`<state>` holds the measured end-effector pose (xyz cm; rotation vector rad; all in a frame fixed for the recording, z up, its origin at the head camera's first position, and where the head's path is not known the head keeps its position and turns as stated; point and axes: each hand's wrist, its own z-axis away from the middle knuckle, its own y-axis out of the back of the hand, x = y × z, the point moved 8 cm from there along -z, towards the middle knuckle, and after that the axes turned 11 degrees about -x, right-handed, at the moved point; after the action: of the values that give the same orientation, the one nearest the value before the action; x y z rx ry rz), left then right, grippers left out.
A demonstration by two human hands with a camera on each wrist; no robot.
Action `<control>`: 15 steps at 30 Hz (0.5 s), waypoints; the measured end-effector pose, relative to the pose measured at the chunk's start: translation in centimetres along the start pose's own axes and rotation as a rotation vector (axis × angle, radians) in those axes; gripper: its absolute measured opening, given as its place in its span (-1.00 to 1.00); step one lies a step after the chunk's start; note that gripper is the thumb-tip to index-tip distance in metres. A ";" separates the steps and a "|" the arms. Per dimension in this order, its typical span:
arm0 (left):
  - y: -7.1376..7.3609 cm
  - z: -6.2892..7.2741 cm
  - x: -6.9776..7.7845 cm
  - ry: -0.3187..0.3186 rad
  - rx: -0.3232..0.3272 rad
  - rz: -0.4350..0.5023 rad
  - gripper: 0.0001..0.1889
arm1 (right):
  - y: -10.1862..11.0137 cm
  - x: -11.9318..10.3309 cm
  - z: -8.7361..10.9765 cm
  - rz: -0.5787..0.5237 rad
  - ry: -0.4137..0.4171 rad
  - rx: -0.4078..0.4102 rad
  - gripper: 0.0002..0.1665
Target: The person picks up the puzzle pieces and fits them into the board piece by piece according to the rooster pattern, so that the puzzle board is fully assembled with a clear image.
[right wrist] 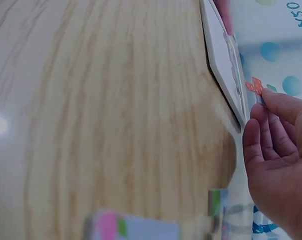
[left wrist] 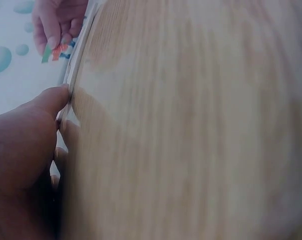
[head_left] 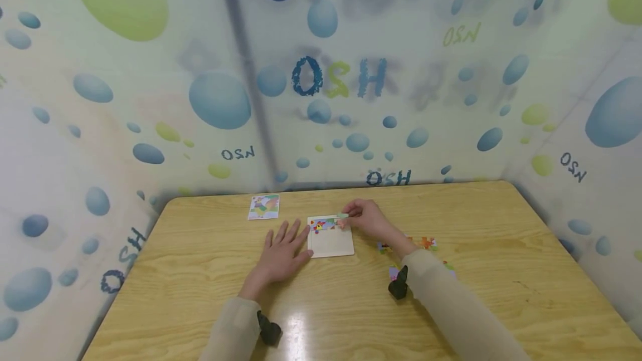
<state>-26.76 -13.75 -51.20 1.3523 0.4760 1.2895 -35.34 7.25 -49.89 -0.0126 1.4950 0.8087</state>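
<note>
The right hand [head_left: 368, 219] pinches a puzzle piece [right wrist: 256, 86] at the far right corner of a white tray [head_left: 332, 245].

The tray lies near the far edge of the wooden table [head_left: 200, 261], and wood surface extends from it toward the person, between both forearms; loose pieces [head_left: 428, 243] lie at right, partly hidden by the right arm. The left hand [head_left: 283, 258] lies flat, fingers spread, holding nothing, its thumb touching the tray's side. Inside the tray, assembled pieces [head_left: 322, 224] run along its far side.
</note>
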 end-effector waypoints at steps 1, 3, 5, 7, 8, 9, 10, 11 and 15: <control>0.0 0.0 0.0 0.002 -0.004 0.000 -0.32 | -0.1 0.0 -0.1 0.004 0.001 -0.004 -0.78; 0.0 0.0 0.0 0.003 -0.003 -0.001 -0.32 | -0.4 -0.1 -0.2 0.013 0.003 -0.012 -0.79; 0.0 0.0 -0.1 0.005 -0.003 -0.006 -0.32 | -0.5 -0.1 -0.2 0.019 0.009 -0.019 -0.81; 0.0 -0.1 -0.1 0.000 0.006 -0.005 -0.32 | -0.6 -0.2 -0.3 0.030 0.021 -0.022 -0.83; -0.1 -0.1 -0.1 -0.001 0.009 -0.006 -0.32 | -0.7 -0.2 -0.3 0.037 0.023 -0.022 -0.83; -0.1 -0.1 -0.1 -0.001 0.009 -0.007 -0.32 | -0.7 -0.1 -0.4 0.043 0.025 -0.023 -0.84; -0.1 -0.1 -0.1 -0.002 0.010 -0.007 -0.32 | -0.7 0.0 -0.5 0.049 0.024 -0.021 -0.83; -0.1 -0.1 -0.1 -0.002 0.009 -0.007 -0.32 | -0.7 0.1 -0.6 0.058 0.024 -0.018 -0.83; -0.1 -0.2 -0.1 0.003 0.003 -0.014 -0.33 | -0.8 0.4 -1.0 0.108 0.022 -0.016 -0.82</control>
<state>-26.91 -13.77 -51.34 1.3475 0.4893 1.2798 -35.82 6.37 -50.76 0.0473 1.5199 0.9099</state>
